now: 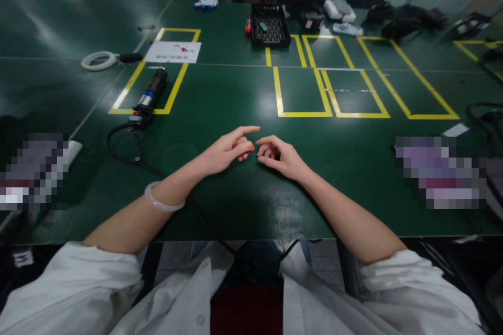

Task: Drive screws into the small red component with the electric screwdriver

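My left hand (pixel 231 149) is over the near middle of the green table (pixel 220 199), its index finger stretched out and its thumb and other fingers closed together. A small orange-red spot shows at the thumb tip; I cannot tell whether it is a held piece or a nail. Facing it, almost fingertip to fingertip, my right hand (pixel 283 157) is loosely curled, with thumb and index finger apart and nothing visible between them. On the left lies a black and silver cylindrical power tool (pixel 151 91), its cable (pixel 113 154) looping toward me.
Yellow tape rectangles (pixel 302 114) mark the table. A black tray (pixel 271 29) with a small green piece stands at the back, beside a red object (pixel 248 26). A white sheet (pixel 175 52) and a coiled white tube (pixel 98 61) lie left. Blurred-out devices (pixel 440 170) flank both sides.
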Available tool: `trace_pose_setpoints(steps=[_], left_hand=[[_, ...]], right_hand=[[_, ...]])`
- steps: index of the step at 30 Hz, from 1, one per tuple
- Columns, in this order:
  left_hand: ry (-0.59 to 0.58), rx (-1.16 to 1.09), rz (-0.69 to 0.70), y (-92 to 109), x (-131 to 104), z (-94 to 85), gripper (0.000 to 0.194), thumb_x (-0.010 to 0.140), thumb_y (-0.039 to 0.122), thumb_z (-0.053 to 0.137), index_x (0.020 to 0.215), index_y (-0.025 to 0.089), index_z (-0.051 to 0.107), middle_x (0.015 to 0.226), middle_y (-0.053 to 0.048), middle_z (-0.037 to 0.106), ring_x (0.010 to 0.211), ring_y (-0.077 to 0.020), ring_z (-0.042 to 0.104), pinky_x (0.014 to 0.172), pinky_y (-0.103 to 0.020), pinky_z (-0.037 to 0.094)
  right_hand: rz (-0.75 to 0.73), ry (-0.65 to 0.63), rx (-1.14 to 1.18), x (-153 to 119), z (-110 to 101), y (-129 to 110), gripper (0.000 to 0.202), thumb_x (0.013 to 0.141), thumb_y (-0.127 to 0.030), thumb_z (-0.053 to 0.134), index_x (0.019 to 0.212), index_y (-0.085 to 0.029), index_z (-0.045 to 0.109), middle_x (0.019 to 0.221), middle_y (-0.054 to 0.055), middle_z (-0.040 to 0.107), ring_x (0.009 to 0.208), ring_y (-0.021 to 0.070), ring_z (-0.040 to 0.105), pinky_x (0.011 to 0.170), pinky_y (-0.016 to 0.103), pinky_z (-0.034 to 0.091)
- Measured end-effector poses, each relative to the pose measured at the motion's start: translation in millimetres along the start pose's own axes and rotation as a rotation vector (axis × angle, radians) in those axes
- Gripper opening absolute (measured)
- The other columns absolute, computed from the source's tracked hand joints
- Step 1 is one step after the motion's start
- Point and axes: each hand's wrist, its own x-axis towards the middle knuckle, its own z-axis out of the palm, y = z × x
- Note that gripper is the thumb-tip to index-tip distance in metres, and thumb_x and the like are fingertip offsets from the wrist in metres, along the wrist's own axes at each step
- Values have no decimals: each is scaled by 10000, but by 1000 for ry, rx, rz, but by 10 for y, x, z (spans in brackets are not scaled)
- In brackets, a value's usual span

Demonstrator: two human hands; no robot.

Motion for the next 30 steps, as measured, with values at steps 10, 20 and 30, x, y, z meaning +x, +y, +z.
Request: trace_pose_setpoints(steps=[10, 20, 30], left_hand=[[-61, -72, 52, -161, 37, 149, 635, 976, 390, 543, 1505, 81, 375, 668, 30, 516, 626, -106, 512, 611, -214, 404], [92, 205, 219, -221, -6, 147, 551, 948, 343, 584, 1453, 155, 467, 1096, -86, 610, 984, -162, 617, 867, -273, 511], [119, 370, 319, -186, -42, 152, 489, 984, 272, 525, 1458, 169, 460, 1088, -85, 639, 981, -157, 628, 940, -300, 515]], right_hand=[[-48, -13, 53, -8, 49, -56, 265, 860, -305, 678, 1068, -212, 543, 829, -11, 636, 669, 116, 573, 603, 245, 481], [-64, 78, -80, 4, 42, -13, 144, 900, -252, 626, 1025, -214, 567, 888, 3, 643, 683, 114, 569, 619, 255, 466], [-19, 123, -27, 18, 29, -25, 189, 880, -355, 677, 986, -207, 625, 893, 29, 632, 734, 141, 593, 658, 288, 497]])
